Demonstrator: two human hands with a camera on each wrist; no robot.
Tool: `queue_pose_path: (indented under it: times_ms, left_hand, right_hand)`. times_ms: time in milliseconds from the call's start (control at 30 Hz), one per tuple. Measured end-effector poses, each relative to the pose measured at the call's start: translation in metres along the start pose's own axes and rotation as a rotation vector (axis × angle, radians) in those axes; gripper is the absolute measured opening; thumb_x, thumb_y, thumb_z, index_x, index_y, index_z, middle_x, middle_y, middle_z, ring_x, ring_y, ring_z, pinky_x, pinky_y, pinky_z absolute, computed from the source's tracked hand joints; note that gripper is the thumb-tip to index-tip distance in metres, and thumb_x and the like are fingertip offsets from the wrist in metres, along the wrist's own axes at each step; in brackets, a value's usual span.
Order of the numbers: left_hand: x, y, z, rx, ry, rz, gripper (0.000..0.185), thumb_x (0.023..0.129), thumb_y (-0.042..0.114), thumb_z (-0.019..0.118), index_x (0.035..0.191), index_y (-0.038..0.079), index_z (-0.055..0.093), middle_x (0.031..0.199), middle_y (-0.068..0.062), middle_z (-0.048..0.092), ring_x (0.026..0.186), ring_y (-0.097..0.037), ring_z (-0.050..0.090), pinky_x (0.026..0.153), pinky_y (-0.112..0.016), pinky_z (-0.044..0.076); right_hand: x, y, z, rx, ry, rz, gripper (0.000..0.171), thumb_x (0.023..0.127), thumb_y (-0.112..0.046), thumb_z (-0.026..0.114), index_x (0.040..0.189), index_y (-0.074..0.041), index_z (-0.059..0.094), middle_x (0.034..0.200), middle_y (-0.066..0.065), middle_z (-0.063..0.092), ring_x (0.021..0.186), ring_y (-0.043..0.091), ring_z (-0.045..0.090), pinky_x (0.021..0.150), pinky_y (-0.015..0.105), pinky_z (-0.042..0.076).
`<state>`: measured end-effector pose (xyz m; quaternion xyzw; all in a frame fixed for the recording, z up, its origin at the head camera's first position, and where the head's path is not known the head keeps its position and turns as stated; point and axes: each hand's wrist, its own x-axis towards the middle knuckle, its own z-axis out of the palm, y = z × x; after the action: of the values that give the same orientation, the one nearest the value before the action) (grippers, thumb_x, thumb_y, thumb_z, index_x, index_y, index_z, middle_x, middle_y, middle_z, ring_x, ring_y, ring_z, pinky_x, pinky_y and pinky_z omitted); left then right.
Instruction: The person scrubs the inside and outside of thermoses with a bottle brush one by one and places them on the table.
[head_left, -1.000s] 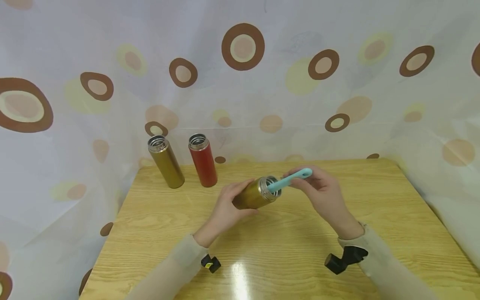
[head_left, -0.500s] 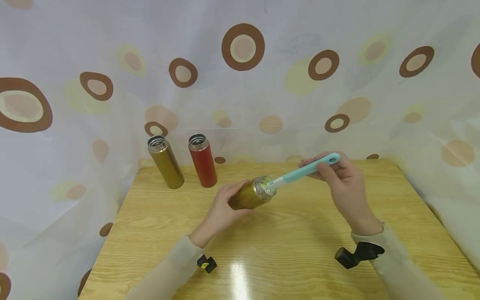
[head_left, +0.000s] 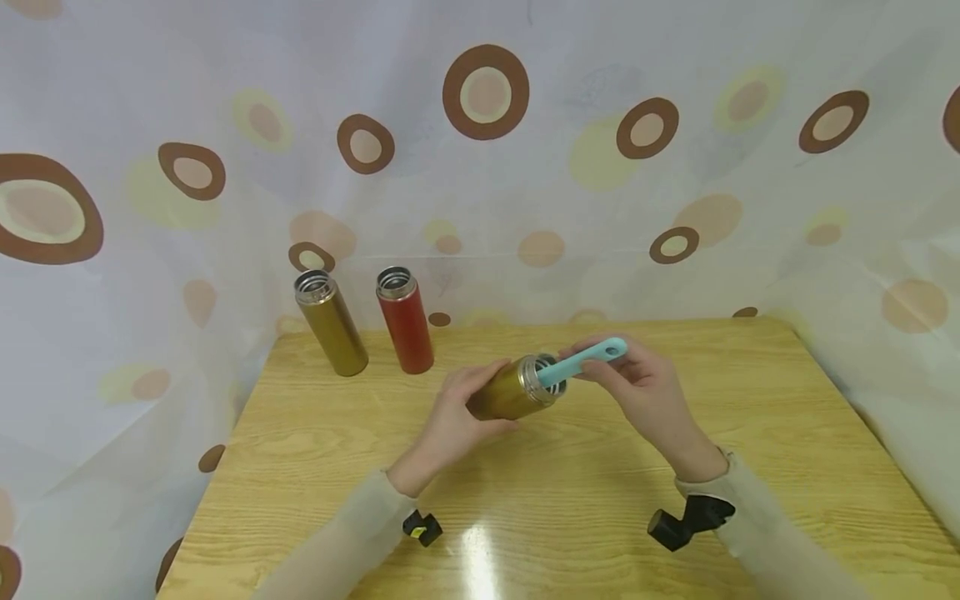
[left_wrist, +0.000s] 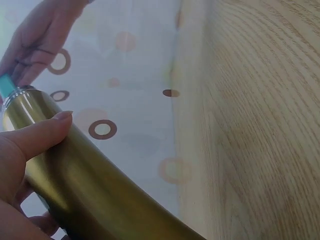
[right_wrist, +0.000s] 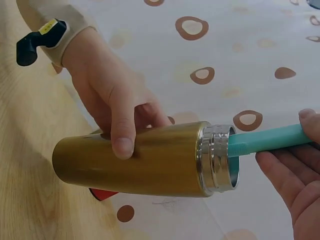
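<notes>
In the head view my left hand (head_left: 459,415) grips a gold thermos bottle (head_left: 504,395) round its body. The bottle lies tilted, its steel-rimmed mouth turned to the right. A bottle brush with a turquoise handle (head_left: 576,363) reaches into that mouth; its head is hidden inside. My right hand (head_left: 643,387) pinches the handle between thumb and fingers, just outside the rim. From the right wrist, the left thumb lies along the gold bottle (right_wrist: 165,160), and the handle (right_wrist: 267,140) enters the steel neck. The left wrist view shows the fingers wrapped round the bottle (left_wrist: 95,185).
A second gold bottle (head_left: 333,329) and a red bottle (head_left: 407,325) stand upright, lidless, at the back left of the wooden table (head_left: 570,517). A patterned curtain (head_left: 570,50) hangs behind the table and along its sides. Black wrist cameras (head_left: 690,521) sit on both sleeves.
My right hand drew the brush partly out to the upper right, baring its white shaft, then pushed it back in. The left hand with the bottle shifted slightly left and returned.
</notes>
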<state>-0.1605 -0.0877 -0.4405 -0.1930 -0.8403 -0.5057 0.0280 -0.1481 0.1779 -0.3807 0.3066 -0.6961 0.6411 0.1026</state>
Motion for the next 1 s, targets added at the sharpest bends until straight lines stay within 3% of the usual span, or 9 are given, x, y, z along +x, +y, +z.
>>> queue_pose_path:
  times_ms: [167,333,567,767,1000]
  left_hand:
    - [0.0,-0.002,-0.001,0.002,0.003,-0.009,0.08,0.075,0.014,0.095,0.147,0.026,0.061,0.138,-0.005,0.063,0.13,-0.028,0.049,0.108,-0.055,0.039]
    - [-0.001,-0.004,-0.003,0.006,0.0,-0.017,0.08,0.076,0.018,0.095,0.148,0.027,0.06,0.14,-0.004,0.062,0.132,-0.028,0.048,0.11,-0.057,0.038]
    - [-0.002,-0.006,-0.008,0.022,0.033,0.003,0.081,0.074,0.018,0.096,0.147,0.026,0.061,0.139,-0.005,0.062,0.13,-0.028,0.049,0.109,-0.056,0.039]
    - [-0.002,-0.006,-0.009,0.037,0.053,0.037,0.081,0.075,0.016,0.095,0.148,0.023,0.06,0.138,-0.007,0.061,0.128,-0.029,0.052,0.109,-0.056,0.042]
    - [-0.004,-0.009,-0.01,0.059,0.053,0.064,0.08,0.075,0.015,0.095,0.147,0.023,0.061,0.137,-0.007,0.063,0.127,-0.028,0.055,0.109,-0.053,0.043]
  right_hand:
    - [0.0,0.001,-0.001,-0.007,-0.004,-0.006,0.019,0.105,0.007,0.053,0.12,0.009,0.064,0.119,0.002,0.076,0.111,0.017,0.073,0.091,0.036,0.061]
    - [-0.001,-0.002,-0.008,0.011,0.07,-0.026,0.02,0.107,0.006,0.049,0.12,0.012,0.063,0.116,0.005,0.076,0.107,0.018,0.074,0.092,0.036,0.06]
    - [0.004,-0.012,-0.022,0.15,0.17,-0.171,0.019,0.105,0.013,0.045,0.114,0.022,0.059,0.109,0.017,0.077,0.101,0.023,0.076,0.09,0.035,0.06]
    - [0.004,-0.015,-0.027,0.16,0.198,-0.23,0.018,0.104,0.014,0.046,0.112,0.025,0.057,0.107,0.018,0.077,0.099,0.025,0.077,0.088,0.036,0.061]
    - [0.0,-0.012,-0.025,0.251,0.251,-0.323,0.019,0.104,0.014,0.046,0.109,0.03,0.055,0.104,0.024,0.075,0.098,0.029,0.076,0.086,0.038,0.061]
